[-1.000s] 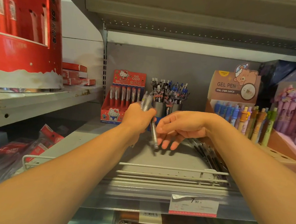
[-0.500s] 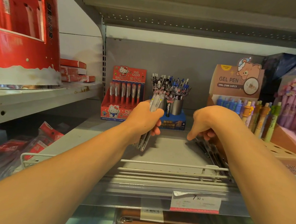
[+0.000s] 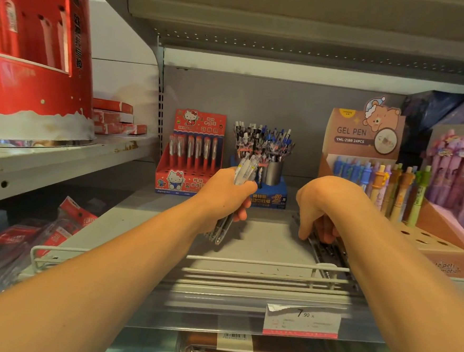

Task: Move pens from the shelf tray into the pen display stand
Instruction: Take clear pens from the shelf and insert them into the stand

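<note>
The flat grey metal shelf [image 3: 262, 241] has a thin wire front rail [image 3: 165, 256]. The left hand [image 3: 223, 200] grips a bundle of slim translucent pens [image 3: 243, 174], while the right hand [image 3: 319, 206] curls its fingertips onto dark loose pens [image 3: 327, 251] lying on the shelf

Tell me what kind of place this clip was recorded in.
Most likely a stationery aisle in a shop: a price tag on the shelf edge, a boxed GEL PEN display, and a Hello Kitty pen display on metal retail shelving.
</note>
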`<state>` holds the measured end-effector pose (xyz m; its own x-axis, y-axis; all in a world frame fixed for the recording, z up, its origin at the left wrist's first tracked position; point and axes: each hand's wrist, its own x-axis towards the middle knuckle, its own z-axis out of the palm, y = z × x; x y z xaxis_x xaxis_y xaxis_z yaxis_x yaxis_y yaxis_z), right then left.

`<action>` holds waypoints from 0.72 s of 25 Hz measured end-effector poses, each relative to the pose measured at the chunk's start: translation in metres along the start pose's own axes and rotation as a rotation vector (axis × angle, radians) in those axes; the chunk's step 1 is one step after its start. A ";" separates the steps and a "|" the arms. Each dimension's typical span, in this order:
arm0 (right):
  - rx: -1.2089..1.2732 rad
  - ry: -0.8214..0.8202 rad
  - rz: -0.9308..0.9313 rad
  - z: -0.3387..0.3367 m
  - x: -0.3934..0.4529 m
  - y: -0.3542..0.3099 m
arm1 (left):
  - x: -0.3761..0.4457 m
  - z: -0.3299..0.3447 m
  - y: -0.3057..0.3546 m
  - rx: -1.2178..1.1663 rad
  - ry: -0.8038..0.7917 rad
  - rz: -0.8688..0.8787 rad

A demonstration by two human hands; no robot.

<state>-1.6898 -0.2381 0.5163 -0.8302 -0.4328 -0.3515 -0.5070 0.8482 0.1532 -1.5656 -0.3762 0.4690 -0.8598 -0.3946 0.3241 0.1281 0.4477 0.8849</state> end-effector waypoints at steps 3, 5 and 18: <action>0.014 -0.024 -0.071 0.003 0.003 -0.004 | -0.002 0.000 0.002 -0.014 -0.013 -0.010; 0.043 -0.017 -0.099 0.005 0.005 -0.006 | -0.003 0.001 0.003 -0.022 -0.026 -0.008; 0.883 0.467 -0.632 -0.006 0.009 -0.018 | -0.002 -0.003 0.010 -0.075 0.153 0.006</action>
<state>-1.6898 -0.2594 0.5158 -0.5871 -0.7653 0.2640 -0.6741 0.2815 -0.6829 -1.5614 -0.3733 0.4779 -0.7746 -0.5119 0.3713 0.1742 0.3917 0.9035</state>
